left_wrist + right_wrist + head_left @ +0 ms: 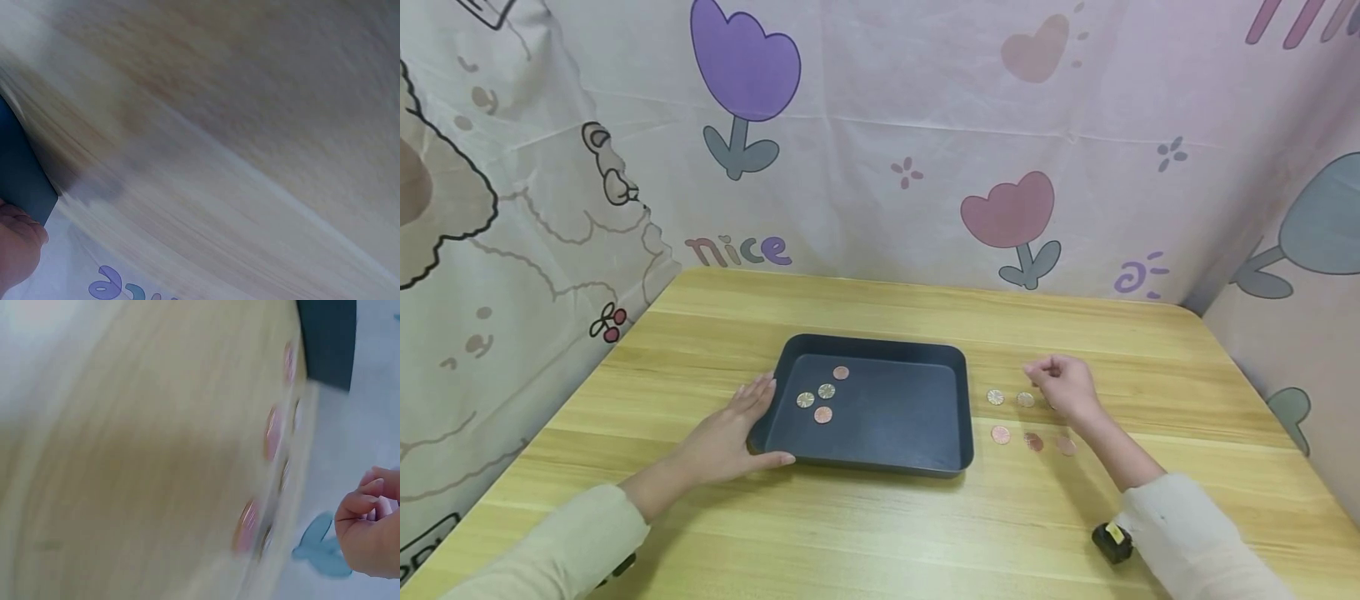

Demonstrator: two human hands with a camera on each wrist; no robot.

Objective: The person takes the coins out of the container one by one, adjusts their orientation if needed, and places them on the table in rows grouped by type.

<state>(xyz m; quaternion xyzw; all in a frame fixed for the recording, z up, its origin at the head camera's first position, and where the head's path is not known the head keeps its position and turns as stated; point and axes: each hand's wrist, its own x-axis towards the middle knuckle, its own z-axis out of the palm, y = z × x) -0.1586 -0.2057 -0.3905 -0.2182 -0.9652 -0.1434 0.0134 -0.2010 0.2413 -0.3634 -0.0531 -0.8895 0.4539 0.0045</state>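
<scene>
Pale wood desk (880, 537) under both hands, with a dark tray (898, 417) sitting between them. Left hand (722, 437) is spread flat-ish at the tray's left side, fingers straight along that edge, thumb stuck out along the near one. Right hand (1066, 387) hovers above the desk, wrist bent, fingers curled toward the thumb; can't tell if it's pinching anything tbh. Four tray coins (823, 414) lie nearer the left hand, and some loose coins (1000, 435) are below the right.
</scene>
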